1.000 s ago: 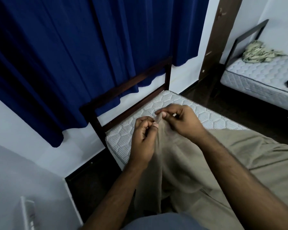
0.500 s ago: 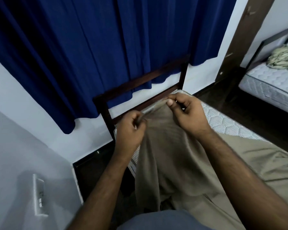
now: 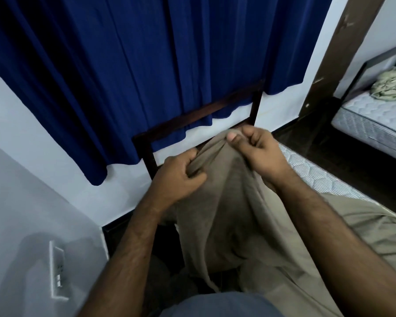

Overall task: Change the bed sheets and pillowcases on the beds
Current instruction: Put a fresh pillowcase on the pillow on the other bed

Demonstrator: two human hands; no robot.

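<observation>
Beige sheet (image 3: 233,216) drapes over the near mattress (image 3: 313,172) corner. Left hand (image 3: 176,181) and right hand (image 3: 256,149) both pinch its bunched edge, just before the headboard (image 3: 199,115). Step: fitting the corner. Next, likely pull the edge down over that corner.

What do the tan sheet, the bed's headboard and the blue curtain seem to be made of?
Sheet: thin woven cloth, likely cotton or a blend, matte; it bunches into soft folds where both hands grip it.
Headboard: apparently dark stained wood, slightly glossy, in straight square bars.
Curtain: heavy fabric, soft sheen, hanging in deep pleats.
</observation>
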